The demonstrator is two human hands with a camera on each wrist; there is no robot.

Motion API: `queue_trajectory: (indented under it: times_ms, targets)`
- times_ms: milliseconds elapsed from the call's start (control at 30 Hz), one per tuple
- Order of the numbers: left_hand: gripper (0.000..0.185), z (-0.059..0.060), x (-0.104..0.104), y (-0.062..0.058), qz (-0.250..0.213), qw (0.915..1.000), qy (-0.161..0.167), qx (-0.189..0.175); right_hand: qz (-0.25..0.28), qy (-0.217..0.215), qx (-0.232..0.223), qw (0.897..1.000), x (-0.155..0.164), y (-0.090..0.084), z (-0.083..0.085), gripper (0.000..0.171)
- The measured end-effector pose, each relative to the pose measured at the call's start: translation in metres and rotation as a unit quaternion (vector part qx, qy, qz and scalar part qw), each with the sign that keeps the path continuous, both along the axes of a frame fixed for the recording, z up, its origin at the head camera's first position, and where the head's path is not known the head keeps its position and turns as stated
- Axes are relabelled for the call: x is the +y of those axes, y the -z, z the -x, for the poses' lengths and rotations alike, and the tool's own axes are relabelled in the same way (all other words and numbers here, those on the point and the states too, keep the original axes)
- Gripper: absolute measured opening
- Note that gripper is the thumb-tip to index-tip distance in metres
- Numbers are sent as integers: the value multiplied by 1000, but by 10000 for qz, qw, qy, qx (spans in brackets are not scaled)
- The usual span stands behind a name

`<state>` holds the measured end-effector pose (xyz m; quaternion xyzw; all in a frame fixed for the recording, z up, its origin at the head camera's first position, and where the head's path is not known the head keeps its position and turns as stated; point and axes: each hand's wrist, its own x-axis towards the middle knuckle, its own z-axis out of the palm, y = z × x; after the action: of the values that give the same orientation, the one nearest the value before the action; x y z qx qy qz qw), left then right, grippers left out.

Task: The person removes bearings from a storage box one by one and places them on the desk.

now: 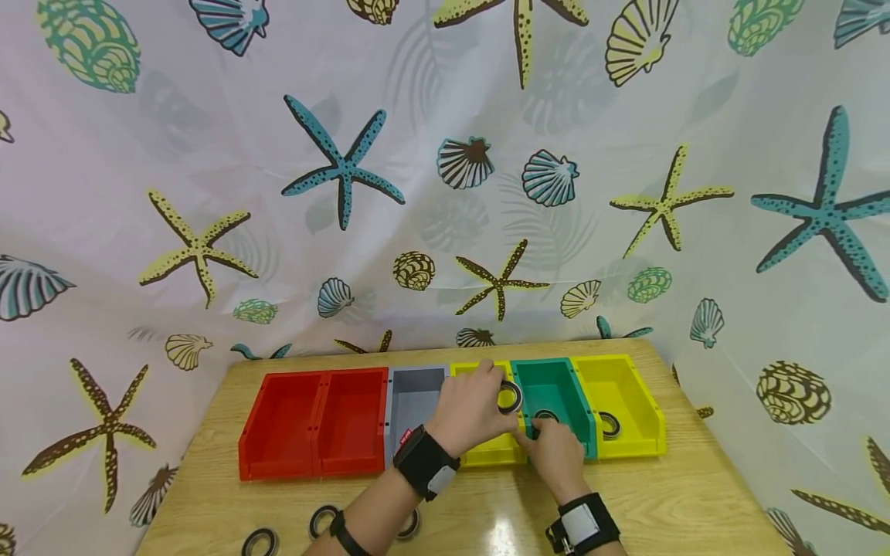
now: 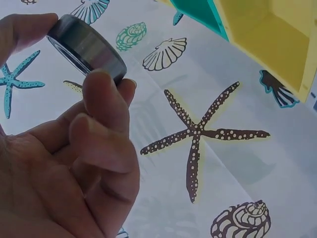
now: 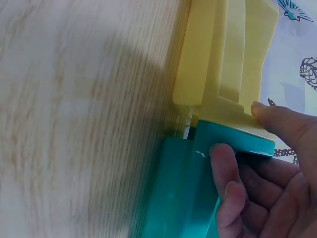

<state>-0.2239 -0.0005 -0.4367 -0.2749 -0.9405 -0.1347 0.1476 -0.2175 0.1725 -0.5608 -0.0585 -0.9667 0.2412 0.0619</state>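
Observation:
My left hand (image 1: 495,392) pinches a dark metal ring (image 1: 511,396) between thumb and fingers, held above the border of the middle yellow bin (image 1: 487,455) and the green bin (image 1: 556,386). In the left wrist view the ring (image 2: 86,47) sits edge-on in my left hand (image 2: 69,54). My right hand (image 1: 549,444) grips the green bin's front wall. The right wrist view shows my right hand (image 3: 240,131) with its fingers (image 3: 225,183) curled over that green wall (image 3: 218,136), beside the yellow bin (image 3: 223,59). Another ring (image 1: 545,416) lies inside the green bin.
Two red bins (image 1: 313,425) and a grey bin (image 1: 413,401) stand in the same row to the left. The far right yellow bin (image 1: 626,401) holds one ring (image 1: 610,423). Loose rings (image 1: 323,519) lie near the table's front edge. A seashell-print curtain (image 1: 417,193) surrounds the table.

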Motion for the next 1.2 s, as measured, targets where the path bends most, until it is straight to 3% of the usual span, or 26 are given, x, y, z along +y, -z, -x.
queue_trajectory:
  times_ms: [67, 400, 733, 1200]
  targets:
    - [37, 5, 1, -2, -8, 10000, -28, -42, -19, 11, 17, 10000, 0, 1, 0, 50]
    - [37, 30, 3, 8, 36, 9994, -207, -270, -40, 52, 116, 9999, 1, 2, 0, 47]
    - [41, 48, 13, 31, 443, 9950, -551, -701, -63, -7, 43, 10000, 2, 1, 1, 51]
    - [33, 59, 17, 70, 883, 9886, -584, -1067, -59, -9, 65, 10000, 1, 2, 1, 52]
